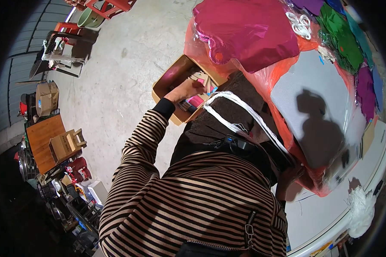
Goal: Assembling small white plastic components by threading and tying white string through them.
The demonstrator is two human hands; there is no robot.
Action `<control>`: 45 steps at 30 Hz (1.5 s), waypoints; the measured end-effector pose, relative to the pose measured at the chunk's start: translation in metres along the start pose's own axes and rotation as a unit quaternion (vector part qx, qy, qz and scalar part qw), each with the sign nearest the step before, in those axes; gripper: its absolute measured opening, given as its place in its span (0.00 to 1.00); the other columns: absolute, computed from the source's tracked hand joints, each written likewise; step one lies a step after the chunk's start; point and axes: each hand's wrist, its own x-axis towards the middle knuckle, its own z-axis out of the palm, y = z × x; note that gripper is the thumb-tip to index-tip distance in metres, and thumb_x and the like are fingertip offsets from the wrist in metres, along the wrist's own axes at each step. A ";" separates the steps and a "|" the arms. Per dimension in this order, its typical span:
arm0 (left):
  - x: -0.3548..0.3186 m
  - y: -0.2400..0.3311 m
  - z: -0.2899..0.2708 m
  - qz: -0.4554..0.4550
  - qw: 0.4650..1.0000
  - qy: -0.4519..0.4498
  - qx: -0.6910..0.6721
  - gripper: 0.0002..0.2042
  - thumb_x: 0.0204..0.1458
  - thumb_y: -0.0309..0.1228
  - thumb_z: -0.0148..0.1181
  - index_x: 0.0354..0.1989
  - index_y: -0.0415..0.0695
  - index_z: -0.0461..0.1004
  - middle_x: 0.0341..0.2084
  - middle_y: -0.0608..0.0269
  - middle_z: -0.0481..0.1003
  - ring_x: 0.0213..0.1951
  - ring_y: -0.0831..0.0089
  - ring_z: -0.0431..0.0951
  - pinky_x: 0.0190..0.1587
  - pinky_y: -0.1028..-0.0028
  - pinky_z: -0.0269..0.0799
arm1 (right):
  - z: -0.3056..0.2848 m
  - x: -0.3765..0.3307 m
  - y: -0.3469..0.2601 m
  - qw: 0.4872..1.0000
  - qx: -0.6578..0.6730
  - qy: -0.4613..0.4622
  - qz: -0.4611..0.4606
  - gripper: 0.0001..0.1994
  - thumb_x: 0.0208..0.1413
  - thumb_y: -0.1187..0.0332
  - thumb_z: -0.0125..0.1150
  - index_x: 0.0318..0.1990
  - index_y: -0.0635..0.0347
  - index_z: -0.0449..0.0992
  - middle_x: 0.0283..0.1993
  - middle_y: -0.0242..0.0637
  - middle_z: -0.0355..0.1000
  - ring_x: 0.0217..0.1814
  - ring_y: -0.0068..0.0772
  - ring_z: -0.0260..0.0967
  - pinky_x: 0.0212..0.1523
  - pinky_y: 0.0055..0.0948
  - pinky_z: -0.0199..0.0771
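Note:
My left hand (pixel 186 91) reaches into an open cardboard box (pixel 161 83) on the floor by my legs. Its fingers are bent together at small pink, blue and brown pieces in the box; what they pinch, if anything, is hidden. My right hand (pixel 289 184) is in shadow at the lower right, beside the edge of a red translucent plastic bag (pixel 281 113). Its fingers do not show clearly. Across my lap lies a loop of white cord (pixel 257 118). A grey-white sheet (pixel 287 85) lies inside the bag, with my shadow on it.
Shiny magenta sheets (pixel 248 34) in clear wrap lie ahead, with a white cord bundle (pixel 299 25) beside them. Green sheets (pixel 341 36) are at the far right. To the left stand a black-framed chair (pixel 68 51), a cardboard carton (pixel 47 98) and a wooden board (pixel 45 141).

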 end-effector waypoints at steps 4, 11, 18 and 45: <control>0.004 -0.003 0.006 -0.086 0.988 -0.128 -0.005 0.17 0.56 0.40 0.61 0.45 0.38 0.78 0.34 0.62 0.80 0.37 0.78 0.75 0.42 0.74 0.70 | 0.003 0.000 0.004 1.000 0.002 -0.018 0.008 0.27 0.53 0.62 0.44 0.62 0.63 0.61 0.62 0.61 0.57 0.63 0.69 0.49 0.65 0.61 0.43; 0.000 0.004 0.010 -0.098 0.985 -0.129 -0.055 0.15 0.56 0.37 0.61 0.43 0.36 0.79 0.30 0.65 0.78 0.35 0.78 0.74 0.42 0.75 0.70 | 0.007 -0.002 0.003 1.000 -0.009 0.000 -0.017 0.26 0.53 0.65 0.44 0.61 0.63 0.62 0.63 0.60 0.57 0.65 0.66 0.48 0.65 0.61 0.43; -0.017 0.004 -0.005 -0.122 0.941 -0.078 -0.306 0.12 0.58 0.35 0.55 0.35 0.38 0.76 0.28 0.66 0.76 0.31 0.76 0.73 0.40 0.73 0.70 | 0.005 -0.003 0.001 1.000 -0.012 -0.017 0.014 0.26 0.55 0.63 0.46 0.61 0.63 0.61 0.64 0.61 0.55 0.66 0.66 0.47 0.65 0.60 0.43; -0.059 0.086 -0.030 0.033 0.805 -0.112 -0.581 0.12 0.60 0.35 0.52 0.33 0.39 0.73 0.34 0.62 0.73 0.35 0.76 0.71 0.39 0.76 0.68 | -0.007 0.008 -0.035 0.998 -0.022 -0.056 -0.037 0.28 0.58 0.56 0.48 0.60 0.67 0.60 0.63 0.58 0.56 0.67 0.60 0.49 0.67 0.58 0.40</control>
